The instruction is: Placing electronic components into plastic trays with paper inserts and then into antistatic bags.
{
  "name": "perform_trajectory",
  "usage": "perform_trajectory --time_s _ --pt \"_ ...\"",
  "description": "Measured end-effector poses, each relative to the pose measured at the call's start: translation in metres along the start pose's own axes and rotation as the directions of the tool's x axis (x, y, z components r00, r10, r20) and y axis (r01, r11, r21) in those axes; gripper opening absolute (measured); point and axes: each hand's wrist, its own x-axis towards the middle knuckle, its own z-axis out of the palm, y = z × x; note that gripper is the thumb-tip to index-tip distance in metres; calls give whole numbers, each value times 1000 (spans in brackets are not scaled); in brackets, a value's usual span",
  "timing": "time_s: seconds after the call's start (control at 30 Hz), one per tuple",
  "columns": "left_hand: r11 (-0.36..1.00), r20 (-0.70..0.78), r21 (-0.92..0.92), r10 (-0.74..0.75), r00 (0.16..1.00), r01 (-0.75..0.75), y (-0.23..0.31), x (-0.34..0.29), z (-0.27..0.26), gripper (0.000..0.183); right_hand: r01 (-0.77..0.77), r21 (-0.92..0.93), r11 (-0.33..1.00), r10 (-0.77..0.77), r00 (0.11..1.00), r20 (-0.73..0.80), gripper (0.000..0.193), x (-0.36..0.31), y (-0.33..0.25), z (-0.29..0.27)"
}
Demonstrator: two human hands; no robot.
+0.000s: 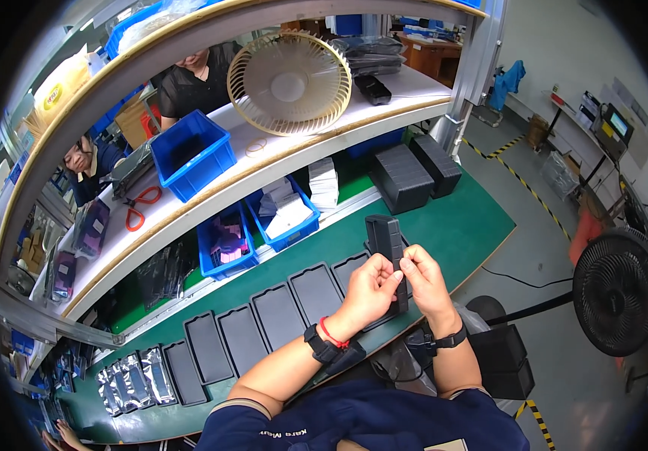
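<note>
A dark stack of shallow black plastic trays (pixel 384 233) stands on edge between my hands, above the near side of the green table. My left hand (pixel 371 289) is closed on the left side of the stack, thumb and fingers pinched together. On the other side, my right hand (pixel 424 278) grips the stack's edge with its fingertips. A row of single shallow black trays (pixel 277 316) lies along the green tabletop (pixel 444 233) to the left. Part of the tray nearest my hands is hidden behind them. Several silver foil packets (pixel 137 381) lie at the row's left end.
Black tray stacks (pixel 403 178) stand at the back right of the table. Under the white shelf (pixel 218 169) sit blue bins (pixel 226 244) holding small items. An upturned fan guard (pixel 290 83) and red-handled scissors (pixel 142 207) rest on the shelf. A black fan (pixel 617 292) stands right.
</note>
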Motion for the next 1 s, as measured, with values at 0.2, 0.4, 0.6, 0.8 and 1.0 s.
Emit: perform_trajectory --time_s 0.2,0.4,0.6,0.8,1.0 --pt "991 -188 -131 11 982 -36 11 1 -13 10 61 64 996 -46 976 -212 19 18 0 -47" --pt "993 -184 -114 23 983 -45 17 3 -33 12 -384 -52 922 374 916 -144 16 55 38 -170" --pt "982 -173 -169 -111 979 82 5 6 -19 12 -36 -346 937 33 999 -13 52 25 -8 -70" --pt "968 73 159 184 980 -193 3 0 -15 29 107 -495 862 -117 993 11 25 10 -17 -44" --pt "648 346 680 128 929 -342 9 -60 -69 34 -225 -741 632 -128 913 -386 45 46 68 -239"
